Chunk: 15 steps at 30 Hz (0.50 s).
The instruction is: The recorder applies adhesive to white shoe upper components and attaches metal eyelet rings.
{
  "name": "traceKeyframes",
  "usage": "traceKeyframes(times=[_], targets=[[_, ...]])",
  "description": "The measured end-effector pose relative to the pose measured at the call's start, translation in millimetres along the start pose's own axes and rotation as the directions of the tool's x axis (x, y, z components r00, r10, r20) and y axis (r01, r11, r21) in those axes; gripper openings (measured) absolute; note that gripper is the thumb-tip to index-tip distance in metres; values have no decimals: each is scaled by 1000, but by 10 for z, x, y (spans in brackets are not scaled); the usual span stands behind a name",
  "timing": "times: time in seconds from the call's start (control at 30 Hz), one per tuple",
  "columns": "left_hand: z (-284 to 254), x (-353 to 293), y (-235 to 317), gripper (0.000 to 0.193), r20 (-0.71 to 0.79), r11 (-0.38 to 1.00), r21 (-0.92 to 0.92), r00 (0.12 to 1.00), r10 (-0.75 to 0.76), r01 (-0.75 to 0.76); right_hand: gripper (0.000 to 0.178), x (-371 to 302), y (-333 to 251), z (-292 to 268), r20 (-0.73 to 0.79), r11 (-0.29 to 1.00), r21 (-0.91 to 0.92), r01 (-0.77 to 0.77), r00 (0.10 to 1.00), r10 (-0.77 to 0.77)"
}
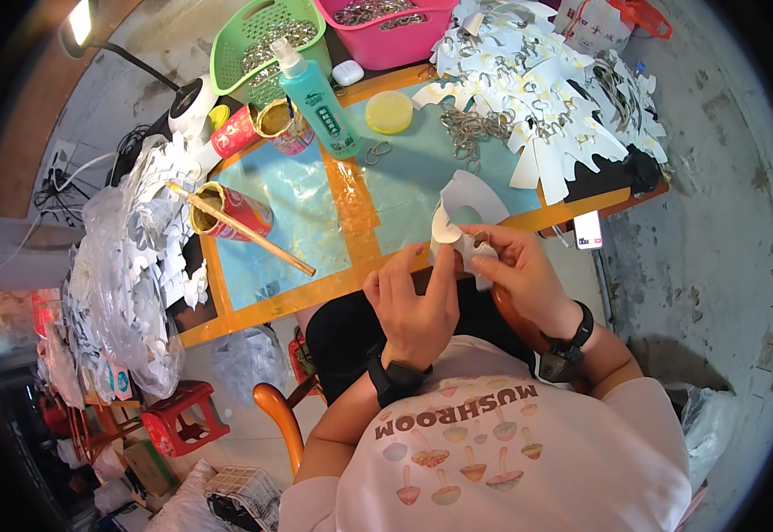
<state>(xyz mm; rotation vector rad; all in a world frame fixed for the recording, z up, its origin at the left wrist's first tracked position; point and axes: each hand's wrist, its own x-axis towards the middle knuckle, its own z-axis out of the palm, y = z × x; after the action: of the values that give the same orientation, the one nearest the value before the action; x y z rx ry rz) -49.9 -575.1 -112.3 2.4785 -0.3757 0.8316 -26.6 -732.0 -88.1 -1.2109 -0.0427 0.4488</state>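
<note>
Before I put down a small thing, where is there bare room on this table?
Bare: a blue patch between the can with the stick and the middle orange tape; a second patch right of that tape, nearer than the yellow lid. Crowded: the far edge, with baskets; the far right, with white pieces and metal rings.

Glaring lamp [80,23], dark curved edges

In the frame's upper left, we see a basket [224,58] behind a spray bottle [322,108]. Near centre, our left hand [415,309] and right hand [528,277] sit below a pile of rings [471,127] on the table [284,197].
</note>
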Motion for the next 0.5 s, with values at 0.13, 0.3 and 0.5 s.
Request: traceKeyframes(times=[0.13, 0.3, 0.5], targets=[[-8, -44, -15, 29, 102, 827, -469, 949, -300, 311, 45, 21, -117, -21, 50, 999, 40, -2, 999, 0], [-15, -90, -183, 49, 639, 21, -763, 759, -126, 646, 55, 1, -179, -14, 140, 999, 31, -6, 990, 2], [-37, 66, -33, 33, 618, -408, -747, 774, -137, 524, 59, -5, -218, 77, 184, 997, -59, -55, 981, 65]])
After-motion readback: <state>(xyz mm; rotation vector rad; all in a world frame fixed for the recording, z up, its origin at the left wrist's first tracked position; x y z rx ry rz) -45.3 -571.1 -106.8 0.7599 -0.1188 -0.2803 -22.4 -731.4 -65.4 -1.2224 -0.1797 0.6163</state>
